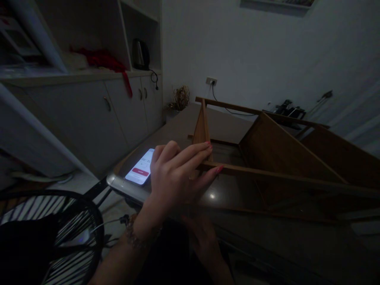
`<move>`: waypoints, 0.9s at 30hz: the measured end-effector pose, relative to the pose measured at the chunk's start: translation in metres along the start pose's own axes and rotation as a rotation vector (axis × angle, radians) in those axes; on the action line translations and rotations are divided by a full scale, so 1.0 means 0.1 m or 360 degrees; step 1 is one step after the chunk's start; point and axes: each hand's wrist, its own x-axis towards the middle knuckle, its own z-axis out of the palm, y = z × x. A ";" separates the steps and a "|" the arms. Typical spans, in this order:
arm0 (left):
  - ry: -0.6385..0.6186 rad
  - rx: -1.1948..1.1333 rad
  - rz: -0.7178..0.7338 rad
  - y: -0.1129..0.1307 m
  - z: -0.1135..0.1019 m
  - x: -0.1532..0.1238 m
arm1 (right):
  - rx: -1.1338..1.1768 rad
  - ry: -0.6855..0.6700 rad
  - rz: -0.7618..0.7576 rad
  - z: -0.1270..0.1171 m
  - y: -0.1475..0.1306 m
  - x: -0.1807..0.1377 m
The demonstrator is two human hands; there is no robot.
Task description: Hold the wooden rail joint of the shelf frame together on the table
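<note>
A wooden shelf frame (285, 176) lies on its side on the table, its long rails running off to the right. My left hand (178, 166), with a beaded bracelet at the wrist, is closed over the frame's near left corner. Its fingers rest on the end panel (201, 126) and its thumb lies along the near rail. Just left of that hand, a lit phone (139, 168) with a timer and a red button lies on the table, partly covered by it. Low in shadow near the table's front edge, my right hand (204, 241) has its fingers loosely stretched; I see nothing in it.
The glossy table (173, 126) has its rounded corner at the left. A black woven chair (97, 221) stands at lower left. White cabinets (124, 107) hold a kettle (140, 54) and red cloth (101, 58). A dried plant (180, 96) sits beyond the table, near a wall socket (211, 81).
</note>
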 end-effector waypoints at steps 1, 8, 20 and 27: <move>-0.0001 0.0001 0.0000 0.00 0.00 0.00 | -0.0007 0.0006 -0.0010 0.01 0.00 -0.02; 0.0001 -0.0007 0.0001 0.00 -0.01 0.00 | -0.0121 0.0039 -0.0056 -0.05 0.06 -0.03; -0.0009 -0.0014 -0.0013 0.00 0.00 -0.01 | -0.0236 0.0118 -0.0097 -0.09 0.00 0.02; -0.0012 -0.0015 -0.0007 0.00 0.00 0.00 | -0.0337 -0.0031 -0.0039 -0.06 0.01 -0.02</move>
